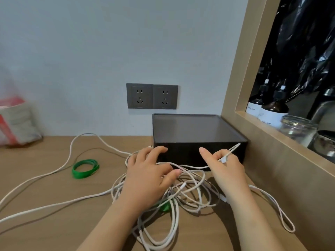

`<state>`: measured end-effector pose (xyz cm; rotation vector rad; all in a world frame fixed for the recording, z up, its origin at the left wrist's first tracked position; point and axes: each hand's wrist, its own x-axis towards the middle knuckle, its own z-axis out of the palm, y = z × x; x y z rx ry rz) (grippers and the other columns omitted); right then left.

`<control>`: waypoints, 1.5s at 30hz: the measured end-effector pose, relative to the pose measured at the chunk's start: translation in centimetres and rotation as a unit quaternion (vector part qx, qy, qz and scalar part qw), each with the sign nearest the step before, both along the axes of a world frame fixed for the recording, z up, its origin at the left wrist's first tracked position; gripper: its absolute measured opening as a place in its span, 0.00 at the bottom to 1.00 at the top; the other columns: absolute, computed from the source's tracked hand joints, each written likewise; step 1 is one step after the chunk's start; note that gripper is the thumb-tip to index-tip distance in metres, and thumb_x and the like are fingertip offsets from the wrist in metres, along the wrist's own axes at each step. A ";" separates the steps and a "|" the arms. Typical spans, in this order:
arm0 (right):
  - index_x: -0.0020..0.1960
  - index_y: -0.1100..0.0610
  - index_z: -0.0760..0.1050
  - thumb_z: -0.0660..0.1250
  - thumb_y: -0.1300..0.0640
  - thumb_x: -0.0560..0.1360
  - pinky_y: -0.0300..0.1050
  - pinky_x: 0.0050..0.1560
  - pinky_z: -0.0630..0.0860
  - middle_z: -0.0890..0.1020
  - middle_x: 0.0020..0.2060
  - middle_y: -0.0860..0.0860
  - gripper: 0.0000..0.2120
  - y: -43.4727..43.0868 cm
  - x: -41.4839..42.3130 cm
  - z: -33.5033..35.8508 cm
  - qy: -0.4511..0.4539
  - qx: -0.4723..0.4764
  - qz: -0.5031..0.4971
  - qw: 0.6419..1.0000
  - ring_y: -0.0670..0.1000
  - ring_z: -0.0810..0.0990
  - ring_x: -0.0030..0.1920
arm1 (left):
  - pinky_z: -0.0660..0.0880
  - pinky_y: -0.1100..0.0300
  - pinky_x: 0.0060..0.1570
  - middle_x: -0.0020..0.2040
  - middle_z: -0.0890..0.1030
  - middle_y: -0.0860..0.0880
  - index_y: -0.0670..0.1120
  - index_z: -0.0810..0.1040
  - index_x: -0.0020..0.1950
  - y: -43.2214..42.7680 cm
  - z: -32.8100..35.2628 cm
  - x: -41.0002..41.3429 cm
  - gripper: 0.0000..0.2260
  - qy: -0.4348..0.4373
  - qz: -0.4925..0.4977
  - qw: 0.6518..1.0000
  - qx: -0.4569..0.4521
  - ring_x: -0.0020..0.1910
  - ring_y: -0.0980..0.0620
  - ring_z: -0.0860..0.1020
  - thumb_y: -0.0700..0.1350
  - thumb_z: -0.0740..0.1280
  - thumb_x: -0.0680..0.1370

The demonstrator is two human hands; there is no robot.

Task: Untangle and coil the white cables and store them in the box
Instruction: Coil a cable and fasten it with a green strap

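A tangle of white cables (192, 194) lies on the wooden desk in front of a black open box (199, 151) that stands against the wall. My right hand (226, 171) pinches one white cable near its connector end, and the tip sticks up across the box's front. My left hand (150, 171) rests on the pile with fingers spread, touching a strand by the fingertips. Long cable runs trail off to the left edge and loop out to the right.
A green coiled band (85, 168) lies on the desk at the left, and a second green tie (165, 206) sits under the tangle. Two wall sockets (152, 96) are above the box. A wooden frame (253, 138) borders the right side. A red-and-white bag (14, 122) stands far left.
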<state>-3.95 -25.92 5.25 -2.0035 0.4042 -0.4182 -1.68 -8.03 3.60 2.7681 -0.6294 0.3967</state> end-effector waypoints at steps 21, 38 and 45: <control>0.33 0.53 0.66 0.49 0.50 0.75 0.32 0.28 0.63 0.67 0.24 0.46 0.15 2.8 -1.0 -0.4 -0.295 -0.063 -0.055 0.952 0.39 0.70 0.28 | 0.70 0.74 0.42 0.43 0.77 0.63 0.58 0.76 0.48 -0.4 0.9 -1.0 0.06 0.029 0.031 0.935 -0.353 0.45 0.66 0.75 0.46 0.63 0.79; 0.45 0.41 0.63 0.65 0.56 0.76 0.29 0.40 0.73 0.75 0.36 0.37 0.13 6.0 -0.5 -1.1 -0.220 -0.139 0.220 0.940 0.37 0.77 0.44 | 0.75 0.63 0.43 0.43 0.85 0.53 0.51 0.83 0.47 -0.1 2.0 -1.6 0.10 0.245 0.015 0.749 -0.616 0.42 0.61 0.81 0.47 0.61 0.79; 0.32 0.45 0.76 0.54 0.36 0.72 0.36 0.38 0.62 0.69 0.24 0.37 0.20 3.6 0.5 -1.4 -0.232 -0.415 0.136 0.869 0.42 0.70 0.30 | 0.77 0.61 0.29 0.28 0.74 0.50 0.44 0.71 0.46 2.9 2.8 0.9 0.10 0.214 0.034 0.489 -0.845 0.23 0.57 0.74 0.46 0.55 0.83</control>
